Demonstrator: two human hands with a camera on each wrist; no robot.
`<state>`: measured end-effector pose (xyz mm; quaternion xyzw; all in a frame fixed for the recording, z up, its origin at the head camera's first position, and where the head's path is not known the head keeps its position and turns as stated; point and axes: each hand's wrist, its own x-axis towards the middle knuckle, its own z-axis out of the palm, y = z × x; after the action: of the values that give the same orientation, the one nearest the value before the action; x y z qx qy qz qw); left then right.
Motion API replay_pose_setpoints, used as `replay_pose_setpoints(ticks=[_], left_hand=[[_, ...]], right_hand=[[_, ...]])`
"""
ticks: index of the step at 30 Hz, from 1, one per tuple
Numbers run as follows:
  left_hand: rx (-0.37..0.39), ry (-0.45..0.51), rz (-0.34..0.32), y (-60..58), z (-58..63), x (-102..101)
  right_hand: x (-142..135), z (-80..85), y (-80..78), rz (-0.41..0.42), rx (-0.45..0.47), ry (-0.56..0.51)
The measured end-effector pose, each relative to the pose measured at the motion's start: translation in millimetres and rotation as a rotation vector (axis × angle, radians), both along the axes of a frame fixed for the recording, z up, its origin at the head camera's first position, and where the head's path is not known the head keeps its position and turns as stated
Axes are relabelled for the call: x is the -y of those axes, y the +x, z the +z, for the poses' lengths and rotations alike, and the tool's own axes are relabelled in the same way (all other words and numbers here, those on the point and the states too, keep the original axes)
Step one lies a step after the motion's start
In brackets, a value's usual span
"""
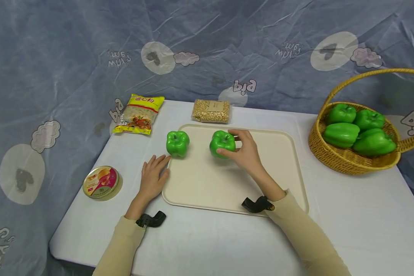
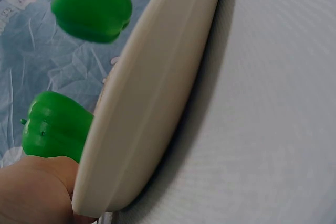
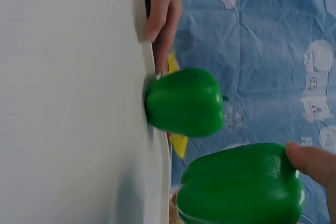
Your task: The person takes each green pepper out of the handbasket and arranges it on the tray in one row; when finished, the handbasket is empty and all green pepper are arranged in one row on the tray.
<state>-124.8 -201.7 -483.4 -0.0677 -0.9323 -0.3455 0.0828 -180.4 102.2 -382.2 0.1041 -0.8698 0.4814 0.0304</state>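
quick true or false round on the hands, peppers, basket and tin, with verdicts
1. The right hand holds a green pepper above the tray. True.
2. Both hands grip peppers. False: the left hand is at the tray's left edge, gripping no pepper.
3. Four peppers show in the basket. True.
4. A round tin sits on the tray. False: the tin is on the table, left of the tray.

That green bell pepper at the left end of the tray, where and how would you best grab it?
I'd probably come from above and pinch the green bell pepper across its broad shoulders: it stands upright on the tray, stem up, narrowing toward its base, and the stem looks too small to hold.
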Motion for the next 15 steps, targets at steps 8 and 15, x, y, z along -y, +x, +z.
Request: replay_pose_setpoints(ticks=[8, 15], left_hand=[[0.013, 0.002, 0.002, 0.3, 0.5, 0], [0.012, 0.001, -0.001, 0.1, -0.4, 1]], right_hand=[[41, -10.5, -7.7, 0.050, -0.007, 0.034], [58, -17.7, -13.7, 0.051, 0.023, 0.079]])
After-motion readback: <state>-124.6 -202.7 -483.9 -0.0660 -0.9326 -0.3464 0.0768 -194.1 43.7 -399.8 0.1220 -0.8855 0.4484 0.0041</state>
